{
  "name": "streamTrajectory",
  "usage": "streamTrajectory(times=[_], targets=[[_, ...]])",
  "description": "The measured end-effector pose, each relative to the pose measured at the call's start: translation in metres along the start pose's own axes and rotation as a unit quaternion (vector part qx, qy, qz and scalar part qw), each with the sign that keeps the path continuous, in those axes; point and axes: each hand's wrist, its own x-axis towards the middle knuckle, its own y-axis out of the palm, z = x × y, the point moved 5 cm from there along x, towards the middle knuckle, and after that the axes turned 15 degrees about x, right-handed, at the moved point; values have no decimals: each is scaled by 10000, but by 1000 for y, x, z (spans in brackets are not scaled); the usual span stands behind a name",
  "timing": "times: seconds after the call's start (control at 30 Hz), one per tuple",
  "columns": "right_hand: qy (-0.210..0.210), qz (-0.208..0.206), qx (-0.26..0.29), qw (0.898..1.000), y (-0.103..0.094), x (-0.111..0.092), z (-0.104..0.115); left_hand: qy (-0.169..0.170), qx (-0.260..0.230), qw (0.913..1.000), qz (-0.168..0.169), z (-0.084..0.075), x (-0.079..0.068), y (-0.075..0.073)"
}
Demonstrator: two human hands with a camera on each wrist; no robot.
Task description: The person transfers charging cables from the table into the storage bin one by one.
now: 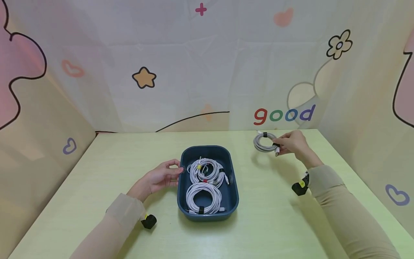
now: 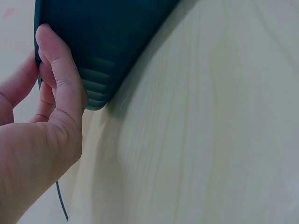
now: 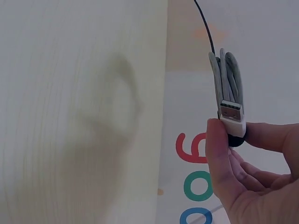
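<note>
A coiled grey USB cable (image 1: 264, 142) with black ties hangs over the back right of the table, pinched at one side by my right hand (image 1: 293, 144). Its white plug (image 3: 232, 116) shows between thumb and fingers in the right wrist view. At the left side of a dark blue plastic bin (image 1: 235, 196), my left hand (image 1: 165, 175) grips the rim. The left wrist view has those fingers (image 2: 60, 70) against the bin's wall. Inside the bin, one white cable coil (image 1: 203, 198) lies at the near end, and more coiled cables (image 1: 207, 171) lie farther back.
The bin stands on a pale yellow-green table (image 1: 129, 154). A printed cloth backdrop (image 1: 181, 54) rises at the table's back edge and along both sides. A small black device (image 1: 300, 187) is worn at the right wrist, another (image 1: 149, 221) at the left.
</note>
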Motion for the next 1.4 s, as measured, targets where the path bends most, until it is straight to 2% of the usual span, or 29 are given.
streamTrajectory(times=[0.3, 0.83, 1.4], targets=[[45, 189, 45, 9998, 11, -6, 8, -77, -60, 9999, -39, 1, 0, 0], [-301, 452, -64, 9985, 33, -19, 25, -37, -62, 10000, -29, 1, 0, 0], [-407, 733, -208, 9963, 60, -31, 45, -3, -80, 10000, 16, -1, -1, 1]])
